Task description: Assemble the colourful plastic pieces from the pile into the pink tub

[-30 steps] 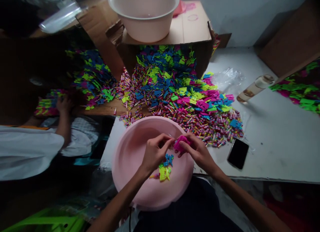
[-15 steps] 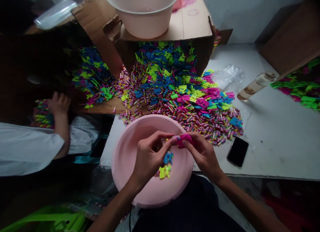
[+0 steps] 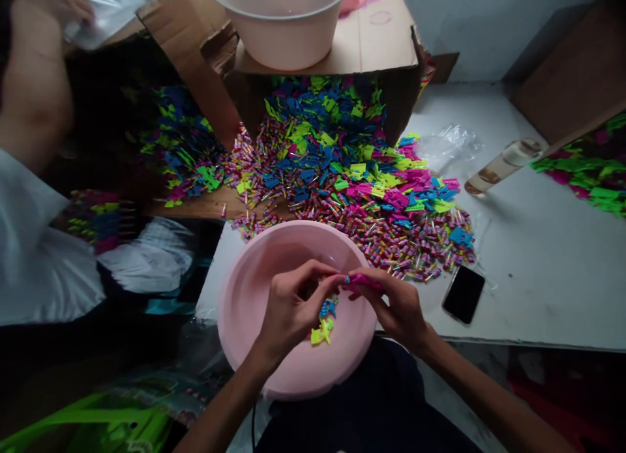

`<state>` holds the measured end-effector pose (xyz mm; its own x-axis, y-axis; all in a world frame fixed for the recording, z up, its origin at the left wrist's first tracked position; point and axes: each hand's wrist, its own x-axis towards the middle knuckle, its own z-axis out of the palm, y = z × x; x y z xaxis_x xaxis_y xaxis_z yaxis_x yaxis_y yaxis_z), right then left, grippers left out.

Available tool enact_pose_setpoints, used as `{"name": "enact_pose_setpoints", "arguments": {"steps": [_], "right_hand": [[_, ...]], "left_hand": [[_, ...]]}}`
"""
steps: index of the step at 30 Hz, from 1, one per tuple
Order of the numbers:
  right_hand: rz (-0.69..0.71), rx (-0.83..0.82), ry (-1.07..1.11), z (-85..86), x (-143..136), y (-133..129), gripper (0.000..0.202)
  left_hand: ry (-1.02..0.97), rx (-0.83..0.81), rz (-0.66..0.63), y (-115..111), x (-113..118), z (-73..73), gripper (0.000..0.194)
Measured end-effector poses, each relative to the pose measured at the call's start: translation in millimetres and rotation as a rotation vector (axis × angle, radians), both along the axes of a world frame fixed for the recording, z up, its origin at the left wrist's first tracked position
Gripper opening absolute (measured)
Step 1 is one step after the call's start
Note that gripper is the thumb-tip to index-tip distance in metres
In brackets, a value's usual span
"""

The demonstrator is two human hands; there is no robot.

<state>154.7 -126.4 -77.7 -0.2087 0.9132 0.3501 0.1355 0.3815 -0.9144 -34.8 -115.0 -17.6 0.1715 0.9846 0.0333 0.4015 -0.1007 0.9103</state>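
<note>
Over the pink basin [image 3: 238,336], my two hands meet at fingertip height. My left hand [image 3: 296,303] is closed, pinching a small printed tube [image 3: 347,279], mostly hidden by the fingers. In the pinch of my right hand [image 3: 401,306] is a bright pink plastic piece [image 3: 366,282]. Tube and pink piece touch end to end; whether they are joined I cannot tell. Below, a yellow plastic piece [image 3: 321,334] and a blue plastic piece [image 3: 329,307] lie inside the basin, partly behind my left hand.
Behind the basin spreads a heap of small tubes [image 3: 391,241] and coloured plastic pieces [image 3: 323,133], spilling from a cardboard box [image 3: 376,49] with a white basin [image 3: 288,42] on top. A phone [image 3: 463,294] and clear bottle [image 3: 503,166] stand right. A co-worker's arm [image 3: 36,81] reaches at left.
The pink piece has turned edge-on in my right hand, and less of the tube shows. The co-worker's hand has moved from the low pile up to a clear plastic bag.
</note>
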Motion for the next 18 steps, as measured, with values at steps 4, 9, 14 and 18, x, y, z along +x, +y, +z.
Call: {"name": "enact_pose_setpoints", "arguments": {"steps": [4, 9, 14, 18], "right_hand": [[0.006, -0.235, 0.066, -13.1, -4, 5, 0.018], [0.052, -0.34, -0.084, -22.8, -15, 29, 0.019], [-0.077, -0.195, -0.261, -33.5, 10, 75, 0.025], [-0.449, -0.189, -0.401, -55.3, 70, 138, 0.022]], "left_hand": [[-0.105, -0.225, 0.065, 9, -4, -20.6, 0.023], [-0.592, -0.591, 0.328, 22, -11, -61.6, 0.039], [-1.085, -1.005, 0.512, 16, -25, -81.8, 0.032], [-1.206, -1.15, 0.438, 2, -28, -91.0, 0.024]]}}
